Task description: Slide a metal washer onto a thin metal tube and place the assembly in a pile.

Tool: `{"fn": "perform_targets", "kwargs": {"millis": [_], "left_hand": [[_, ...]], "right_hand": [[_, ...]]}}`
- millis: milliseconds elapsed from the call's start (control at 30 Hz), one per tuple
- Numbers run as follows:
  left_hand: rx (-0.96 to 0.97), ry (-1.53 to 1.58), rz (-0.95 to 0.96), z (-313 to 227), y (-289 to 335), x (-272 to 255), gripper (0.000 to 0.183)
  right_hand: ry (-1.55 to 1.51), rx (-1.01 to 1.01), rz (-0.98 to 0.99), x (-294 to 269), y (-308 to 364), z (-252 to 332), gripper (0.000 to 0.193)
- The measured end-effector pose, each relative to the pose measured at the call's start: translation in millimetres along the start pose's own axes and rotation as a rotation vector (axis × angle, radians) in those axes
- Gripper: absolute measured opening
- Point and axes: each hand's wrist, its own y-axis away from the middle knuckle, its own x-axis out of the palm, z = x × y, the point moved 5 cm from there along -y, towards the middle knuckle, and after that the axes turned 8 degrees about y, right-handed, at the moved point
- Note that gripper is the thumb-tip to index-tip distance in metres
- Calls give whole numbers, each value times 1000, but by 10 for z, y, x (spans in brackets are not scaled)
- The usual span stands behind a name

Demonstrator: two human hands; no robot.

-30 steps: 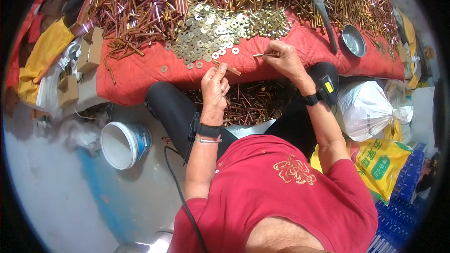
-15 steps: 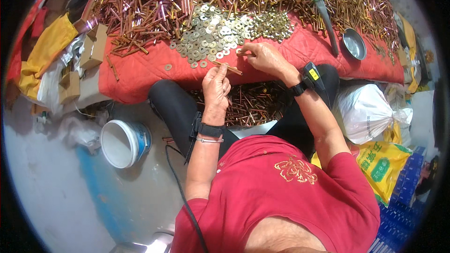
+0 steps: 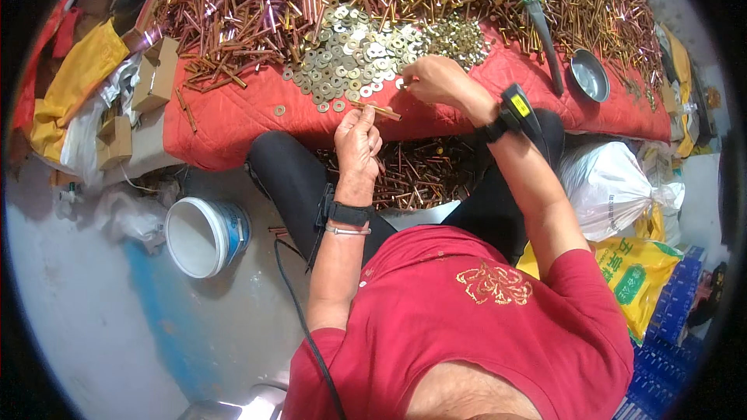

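Observation:
Low over the near edge of the red quilted cloth, my left hand pinches a thin copper-coloured metal rod that points to the right. My right hand is just right of the flat metal washers. Its fingers are bent together, and what lies between the fingertips is too small to make out. Right beyond that hand spreads a heap of small brassy nut-like pieces. A big pile of similar rods covers the far part of the cloth.
A metal bowl and a dark-handled tool lie on the right of the cloth. More rods sit between my knees. A white bucket stands at left on the floor. At right is a white plastic bag.
My right hand has shifted slightly up, toward the washers and small pieces. The thin dark piece at its fingertips no longer shows clearly. My left hand stays nearly still with the rod.

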Motion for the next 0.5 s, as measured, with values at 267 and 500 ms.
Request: {"fn": "perform_targets", "kwargs": {"millis": [267, 500], "left_hand": [[68, 3, -50, 34, -24, 74, 17], [98, 2, -108, -30, -33, 160, 20]], "right_hand": [[254, -275, 302, 50, -517, 111, 21], [-140, -169, 37, 114, 130, -148, 24]]}}
